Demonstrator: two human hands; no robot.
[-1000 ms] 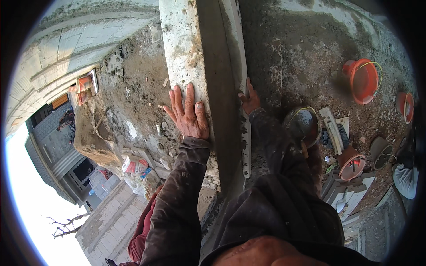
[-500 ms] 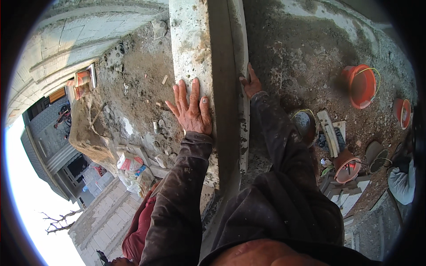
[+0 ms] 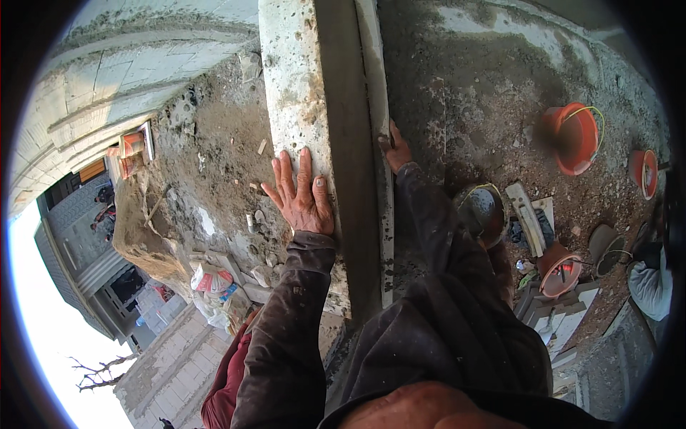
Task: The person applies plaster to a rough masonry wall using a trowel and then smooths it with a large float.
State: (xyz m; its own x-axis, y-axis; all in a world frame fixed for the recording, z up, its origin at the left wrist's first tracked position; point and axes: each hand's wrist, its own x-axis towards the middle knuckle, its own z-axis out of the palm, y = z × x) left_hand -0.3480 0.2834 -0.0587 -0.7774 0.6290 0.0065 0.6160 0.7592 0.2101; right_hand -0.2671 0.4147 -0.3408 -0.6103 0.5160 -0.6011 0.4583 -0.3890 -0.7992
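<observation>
The narrow strip runs lengthwise along the right side of a smooth grey band, with a pale, pitted slab on the band's left; the strip looks stiff and gritty rather than slippery — probably awkward for its length, so best held by its long edges at two spread points. The left hand lies flat on the slab, fingers apart, while the right hand touches the strip's outer edge — whether it clamps there I cannot tell. Farther right stand a dark bucket and an orange bucket.
</observation>
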